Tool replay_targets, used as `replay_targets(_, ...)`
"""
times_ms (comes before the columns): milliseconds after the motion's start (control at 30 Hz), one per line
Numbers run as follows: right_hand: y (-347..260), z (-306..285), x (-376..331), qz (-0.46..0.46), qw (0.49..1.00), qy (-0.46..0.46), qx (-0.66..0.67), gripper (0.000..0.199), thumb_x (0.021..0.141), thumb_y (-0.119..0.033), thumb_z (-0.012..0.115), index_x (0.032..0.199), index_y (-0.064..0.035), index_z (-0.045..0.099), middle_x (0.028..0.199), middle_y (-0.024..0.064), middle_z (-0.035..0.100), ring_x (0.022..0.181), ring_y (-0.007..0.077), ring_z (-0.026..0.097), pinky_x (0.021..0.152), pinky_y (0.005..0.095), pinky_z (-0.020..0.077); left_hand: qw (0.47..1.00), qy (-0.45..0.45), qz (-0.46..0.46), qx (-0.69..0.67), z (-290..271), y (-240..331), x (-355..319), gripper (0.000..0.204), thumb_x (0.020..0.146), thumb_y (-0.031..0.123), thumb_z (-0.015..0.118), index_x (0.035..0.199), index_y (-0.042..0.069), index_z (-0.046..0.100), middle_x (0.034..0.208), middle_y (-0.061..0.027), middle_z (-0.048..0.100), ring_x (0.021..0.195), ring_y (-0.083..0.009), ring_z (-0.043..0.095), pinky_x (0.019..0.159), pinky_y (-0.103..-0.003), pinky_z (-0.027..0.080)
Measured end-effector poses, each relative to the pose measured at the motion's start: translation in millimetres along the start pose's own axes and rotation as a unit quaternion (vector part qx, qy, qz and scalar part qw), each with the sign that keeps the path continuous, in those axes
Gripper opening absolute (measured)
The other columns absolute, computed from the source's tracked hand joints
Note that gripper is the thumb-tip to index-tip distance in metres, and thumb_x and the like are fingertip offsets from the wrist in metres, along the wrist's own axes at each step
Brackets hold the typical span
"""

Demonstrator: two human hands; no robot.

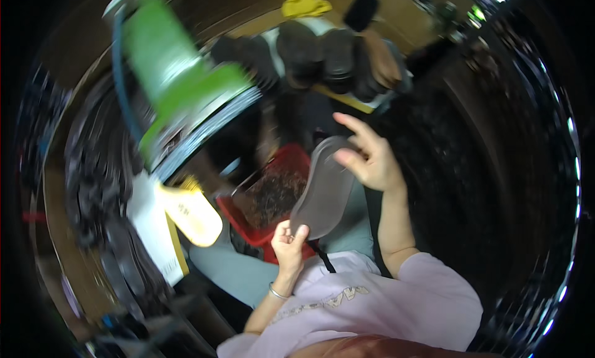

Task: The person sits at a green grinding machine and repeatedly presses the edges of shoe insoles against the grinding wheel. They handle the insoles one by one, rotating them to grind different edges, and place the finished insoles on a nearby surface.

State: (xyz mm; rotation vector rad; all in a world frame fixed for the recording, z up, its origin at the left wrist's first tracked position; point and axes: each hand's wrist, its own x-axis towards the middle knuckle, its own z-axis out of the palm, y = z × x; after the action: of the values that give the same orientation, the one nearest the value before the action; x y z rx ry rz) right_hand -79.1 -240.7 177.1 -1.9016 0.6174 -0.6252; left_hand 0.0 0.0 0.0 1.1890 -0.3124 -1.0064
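Left hand (288,249) grips the lower end of a dark grey shoe sole (323,200), thumb on its upper face and fingers curled beneath. At the sole's other end, toward one o'clock, the right hand (375,163) has thumb and forefinger spread apart; its thumb overlaps the sole's edge, though whether it presses there cannot be told. The two hands are well apart, with the sole slanting between them above the lap. A silver bangle (278,292) circles the left wrist.

Taking the sole as the clock's centre, the pale lilac shirt (378,299) fills six o'clock and a grey-green trouser leg (232,274) stretches toward eight. Just beside the sole at nine sits a red bin (296,157) of dark scraps (279,194). Beyond it, also at nine, come a cream rounded piece (195,215), a white panel (145,212) and, farthest out, stacked dark soles (99,157).

A green machine (176,79), blurred, looms at ten, a blue hose (118,73) along its far side. At twelve stands a row of dark soles (300,51), a bright yellow cloth (305,4) behind it. Three o'clock is too dim to make out.
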Motion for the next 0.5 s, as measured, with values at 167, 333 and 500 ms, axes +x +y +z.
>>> replay_targets(167, 37, -62, -46, -0.050, 0.919, 0.370, 0.127, 0.035, 0.093, -0.011, 0.054, 0.124, 0.0032, 0.045, 0.095, 0.0109, 0.063, 0.064, 0.0092, 0.057, 0.046, 0.0189, 0.0451, 0.930, -0.069, 0.046, -0.359, 163, 79, 53, 0.054, 0.089, 0.005, 0.062, 0.134, 0.013, 0.034, 0.129, -0.0109, 0.047, 0.121, -0.0221, 0.046, 0.094, -0.043, 0.045)
replay_targets(333, 74, -64, -41, -0.083, 0.884, 0.382, 0.256, 0.043, 0.097, -0.029, 0.050, 0.126, 0.0013, 0.044, 0.100, 0.0140, 0.061, 0.074, 0.0157, 0.062, 0.054, 0.0253, 0.0504, 0.968, -0.119, 0.198, -0.096, 218, 115, 138, 0.077, 0.087, -0.002, 0.057, 0.147, 0.011, 0.010, 0.126, -0.0108, 0.045, 0.097, -0.0152, 0.052, 0.078, -0.028, 0.046)
replay_targets(500, 136, -154, 34, 0.016, 0.884, 0.415, 0.216, 0.049, 0.095, -0.042, 0.053, 0.120, 0.0004, 0.052, 0.105, 0.0138, 0.062, 0.094, 0.0206, 0.062, 0.080, 0.0312, 0.0500, 0.929, -0.067, 0.320, 0.172, 252, 192, 282, 0.054, 0.081, 0.003, 0.059, 0.131, -0.011, 0.043, 0.113, -0.0185, 0.061, 0.100, -0.0197, 0.059, 0.086, -0.028, 0.046)
